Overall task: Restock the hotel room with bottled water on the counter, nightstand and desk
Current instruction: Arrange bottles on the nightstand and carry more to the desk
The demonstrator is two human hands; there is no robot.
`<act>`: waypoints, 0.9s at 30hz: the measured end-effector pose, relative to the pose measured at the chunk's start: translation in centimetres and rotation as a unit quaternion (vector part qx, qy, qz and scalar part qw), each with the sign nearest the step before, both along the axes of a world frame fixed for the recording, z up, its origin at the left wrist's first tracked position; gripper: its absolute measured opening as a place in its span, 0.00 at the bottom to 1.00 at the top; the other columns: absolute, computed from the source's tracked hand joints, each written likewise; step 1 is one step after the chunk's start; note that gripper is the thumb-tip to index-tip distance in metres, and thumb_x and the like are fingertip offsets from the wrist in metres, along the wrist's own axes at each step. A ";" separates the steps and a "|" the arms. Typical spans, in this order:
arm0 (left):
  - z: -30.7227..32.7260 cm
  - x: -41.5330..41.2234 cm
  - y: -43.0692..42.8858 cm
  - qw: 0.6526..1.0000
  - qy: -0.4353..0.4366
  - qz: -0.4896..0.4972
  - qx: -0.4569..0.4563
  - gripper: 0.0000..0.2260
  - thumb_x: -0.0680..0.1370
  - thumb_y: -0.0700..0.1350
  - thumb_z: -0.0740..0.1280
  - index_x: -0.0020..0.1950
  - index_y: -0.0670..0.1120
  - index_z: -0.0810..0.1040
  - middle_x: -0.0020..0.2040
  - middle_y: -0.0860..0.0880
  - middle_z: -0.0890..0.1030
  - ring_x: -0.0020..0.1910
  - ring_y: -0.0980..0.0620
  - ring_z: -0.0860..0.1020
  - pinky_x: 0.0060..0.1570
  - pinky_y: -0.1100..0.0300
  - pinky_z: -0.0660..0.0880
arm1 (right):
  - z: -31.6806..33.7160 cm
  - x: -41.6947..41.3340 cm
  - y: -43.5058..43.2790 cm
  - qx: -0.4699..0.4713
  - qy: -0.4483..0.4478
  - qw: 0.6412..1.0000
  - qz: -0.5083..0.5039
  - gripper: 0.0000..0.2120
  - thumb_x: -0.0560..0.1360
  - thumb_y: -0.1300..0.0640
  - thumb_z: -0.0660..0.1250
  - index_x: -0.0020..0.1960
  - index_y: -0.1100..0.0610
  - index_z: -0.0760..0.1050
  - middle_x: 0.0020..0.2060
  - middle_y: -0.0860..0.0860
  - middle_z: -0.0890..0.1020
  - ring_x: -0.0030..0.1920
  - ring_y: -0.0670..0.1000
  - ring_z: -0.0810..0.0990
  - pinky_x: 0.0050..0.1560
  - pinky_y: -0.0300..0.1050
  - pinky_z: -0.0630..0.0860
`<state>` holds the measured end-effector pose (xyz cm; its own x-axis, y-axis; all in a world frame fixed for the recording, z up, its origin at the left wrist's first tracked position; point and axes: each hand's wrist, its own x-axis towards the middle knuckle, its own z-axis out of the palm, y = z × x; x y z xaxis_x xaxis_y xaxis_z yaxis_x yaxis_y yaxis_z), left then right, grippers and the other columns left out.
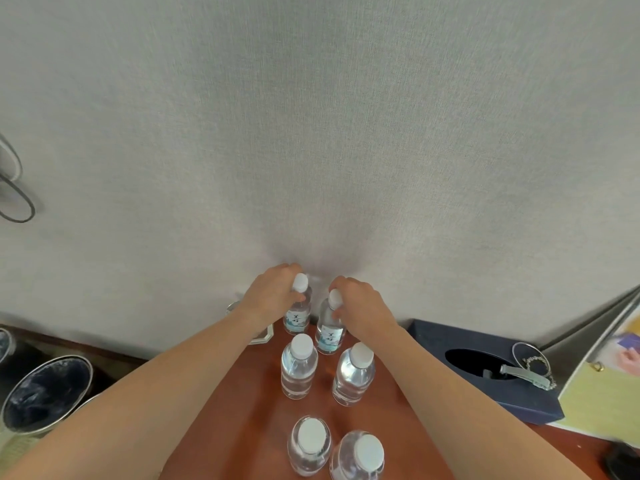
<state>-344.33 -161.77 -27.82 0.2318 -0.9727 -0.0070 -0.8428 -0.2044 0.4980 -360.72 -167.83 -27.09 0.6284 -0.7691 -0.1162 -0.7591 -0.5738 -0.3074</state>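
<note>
Several clear water bottles with white caps stand in pairs on a reddish-brown wooden counter [242, 427]. My left hand [273, 296] grips the far left bottle [298, 315] near its neck, close to the wall. My right hand [360, 308] grips the far right bottle [329, 336] the same way. Both far bottles carry blue and white labels. A middle pair [298, 370] [353, 375] stands just nearer, and a nearest pair [309, 445] [360, 457] sits at the bottom of the view. My forearms pass on either side of the rows.
A dark blue tissue box [450, 344] with an oval opening lies right of the bottles, a grey strap and bangle on it. A yellow folder [602, 393] sits further right. A lined waste bin [45, 393] stands at lower left. A grey textured wall [311, 133] rises directly behind.
</note>
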 end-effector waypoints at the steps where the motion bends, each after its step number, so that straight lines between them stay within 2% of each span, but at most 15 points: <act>1: 0.0 0.0 0.0 1.000 0.004 0.003 -0.003 0.10 0.77 0.42 0.70 0.56 0.42 0.76 0.53 0.44 0.79 0.51 0.44 0.78 0.52 0.50 0.74 | -0.1 0.1 -0.1 -0.003 -0.004 1.000 -0.002 0.14 0.75 0.65 0.66 0.60 0.57 0.71 0.54 0.54 0.78 0.51 0.56 0.77 0.46 0.44 0.69; 7: -0.4 0.5 -0.1 0.999 0.040 0.019 -0.017 0.10 0.76 0.42 0.71 0.56 0.43 0.77 0.53 0.46 0.79 0.52 0.45 0.77 0.53 0.50 0.74 | -0.5 0.8 -0.5 -0.026 -0.023 0.999 -0.014 0.13 0.76 0.64 0.64 0.60 0.58 0.72 0.55 0.54 0.78 0.52 0.57 0.78 0.49 0.45 0.71; 15: -0.9 0.6 -0.7 0.998 0.049 -0.005 -0.034 0.08 0.77 0.41 0.70 0.55 0.43 0.77 0.52 0.47 0.79 0.51 0.47 0.77 0.51 0.54 0.72 | -0.9 1.4 -1.0 -0.034 -0.050 0.998 -0.018 0.12 0.75 0.63 0.68 0.57 0.59 0.73 0.53 0.55 0.78 0.50 0.58 0.79 0.46 0.46 0.70; 20: -0.9 0.8 -1.1 0.998 0.057 -0.009 -0.037 0.08 0.76 0.40 0.71 0.54 0.43 0.77 0.51 0.46 0.79 0.50 0.47 0.77 0.51 0.52 0.74 | -0.9 1.7 -1.2 -0.029 -0.057 0.998 -0.014 0.12 0.75 0.64 0.68 0.57 0.60 0.72 0.54 0.55 0.78 0.51 0.59 0.78 0.46 0.46 0.69; 27: -1.1 0.6 -1.6 0.997 0.076 0.001 -0.033 0.08 0.75 0.39 0.70 0.53 0.44 0.77 0.52 0.47 0.79 0.51 0.46 0.78 0.53 0.49 0.75 | -0.7 1.5 -1.4 -0.032 -0.058 0.998 -0.011 0.10 0.77 0.64 0.63 0.58 0.60 0.72 0.56 0.56 0.76 0.52 0.60 0.77 0.45 0.46 0.69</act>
<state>-343.77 -163.37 -28.91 0.2343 -0.9719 0.0219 -0.7557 -0.1679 0.6330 -359.19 -169.22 -27.82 0.6185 -0.7858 0.0059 -0.7324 -0.5792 -0.3580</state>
